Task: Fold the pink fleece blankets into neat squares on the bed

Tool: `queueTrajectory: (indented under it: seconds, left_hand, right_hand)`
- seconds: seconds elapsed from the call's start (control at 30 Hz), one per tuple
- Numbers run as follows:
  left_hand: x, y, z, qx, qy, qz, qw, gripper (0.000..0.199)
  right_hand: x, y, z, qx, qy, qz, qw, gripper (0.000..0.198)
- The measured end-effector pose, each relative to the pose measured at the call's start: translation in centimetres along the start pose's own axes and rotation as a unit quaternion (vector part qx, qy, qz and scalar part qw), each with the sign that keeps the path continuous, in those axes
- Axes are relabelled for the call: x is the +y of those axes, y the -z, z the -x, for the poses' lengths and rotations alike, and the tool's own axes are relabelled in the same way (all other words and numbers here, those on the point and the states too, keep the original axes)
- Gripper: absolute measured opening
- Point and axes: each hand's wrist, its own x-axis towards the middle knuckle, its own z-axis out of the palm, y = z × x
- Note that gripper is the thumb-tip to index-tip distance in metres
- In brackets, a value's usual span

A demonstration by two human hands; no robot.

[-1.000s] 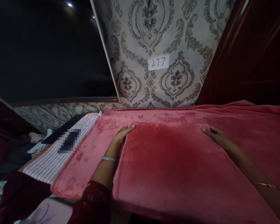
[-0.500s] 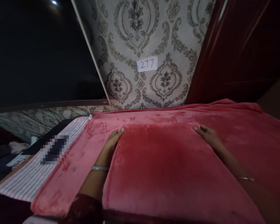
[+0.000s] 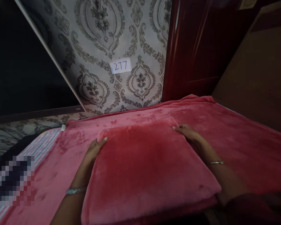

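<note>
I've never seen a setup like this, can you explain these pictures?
There is no machine here: a person is working bare-handed, filmed by one camera worn on the head, looking forward and down. The left hand and right hand hold a folded red cloth near its two far corners. Around it, a larger red cloth is spread out, with a striped cloth showing at the left; a pixelated patch hides part of that. A card on the patterned wall reads 277.

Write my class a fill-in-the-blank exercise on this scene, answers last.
The label on the patterned wall bears the number ____.
The left hand and right hand hold the folded red blanket; the one nearer the dark screen is the ____.
The multicoloured cloth at left is patterned with ____.

Missing words: 277; left; stripes.
</note>
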Motion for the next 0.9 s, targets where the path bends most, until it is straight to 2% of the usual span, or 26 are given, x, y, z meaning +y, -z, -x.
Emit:
queueTrajectory:
  seconds: [0.1, 0.23, 0.33, 0.4, 0.5, 0.6, 0.7, 0.8, 0.9]
  left_hand:
    - [0.2, -0.1, 0.0, 0.002, 0.006, -0.008, 1.000, 0.030]
    - [0.6, 0.1, 1.2, -0.054, 0.075, 0.058, 0.994, 0.037]
    - [0.4, 0.7, 2.8, -0.095, 0.110, 0.148, 0.978, 0.040]
    - [-0.2, 1.2, 3.7, -0.101, 0.118, 0.159, 0.975, 0.038]
    - [-1.3, 1.6, 4.5, -0.086, 0.102, 0.119, 0.984, 0.036]
    - [-2.1, 1.2, 4.7, -0.041, 0.063, 0.073, 0.994, 0.034]
    - [-2.3, 0.8, 4.5, -0.009, 0.046, 0.042, 0.998, 0.031]
    - [-2.2, 0.9, 4.5, -0.009, 0.045, 0.041, 0.998, 0.031]
    - [-1.9, 1.3, 5.1, -0.018, 0.067, 0.052, 0.996, 0.034]
  right_hand:
    - [0.2, 0.0, -0.1, 0.003, -0.004, -0.001, 1.000, 0.042]
    - [-0.6, -0.2, 0.8, 0.003, -0.009, 0.015, 1.000, 0.045]
    - [-0.9, 0.0, 2.3, 0.003, 0.026, 0.038, 0.999, 0.045]
    - [-0.6, 0.5, 3.6, 0.014, 0.060, 0.054, 0.997, 0.045]
    - [0.8, 1.3, 5.3, 0.015, 0.066, 0.071, 0.995, 0.044]
    - [2.2, 1.5, 6.2, -0.019, 0.016, 0.069, 0.997, 0.042]
    - [2.8, 1.0, 6.5, -0.026, -0.026, 0.018, 0.999, 0.042]
    - [2.7, 0.4, 6.9, -0.015, -0.029, -0.021, 0.999, 0.041]
    - [2.3, 0.4, 7.6, -0.010, -0.013, 0.003, 1.000, 0.047]
